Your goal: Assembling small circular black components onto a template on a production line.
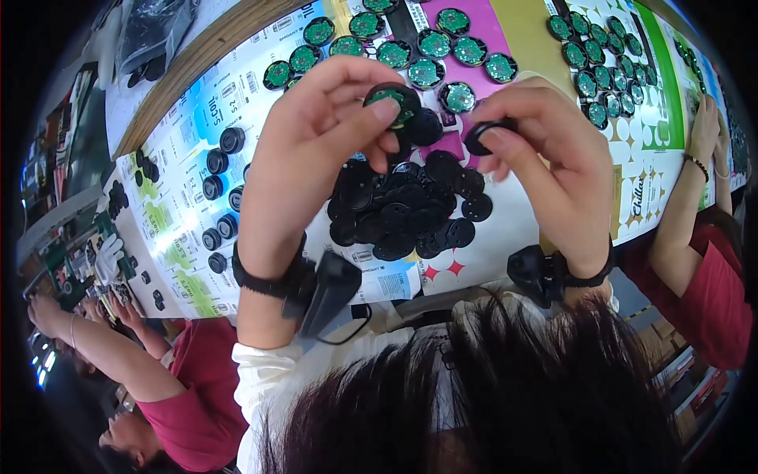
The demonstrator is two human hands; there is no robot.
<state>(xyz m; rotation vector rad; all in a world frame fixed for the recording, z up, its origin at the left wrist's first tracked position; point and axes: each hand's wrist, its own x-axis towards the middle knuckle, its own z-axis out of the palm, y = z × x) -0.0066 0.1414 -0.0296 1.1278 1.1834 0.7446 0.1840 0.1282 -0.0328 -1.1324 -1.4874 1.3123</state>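
My L hand (316, 146) pinches 1 blk case (412, 101), 1 grn board (406, 117) inside; R hand (557, 146) pinches 1 blk disc (474, 139).

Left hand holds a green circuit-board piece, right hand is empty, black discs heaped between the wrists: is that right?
Not quite: the right hand isn't empty; the head view shows it pinching a round black part. The circuit-board piece in the left hand and the heaped black discs check out.
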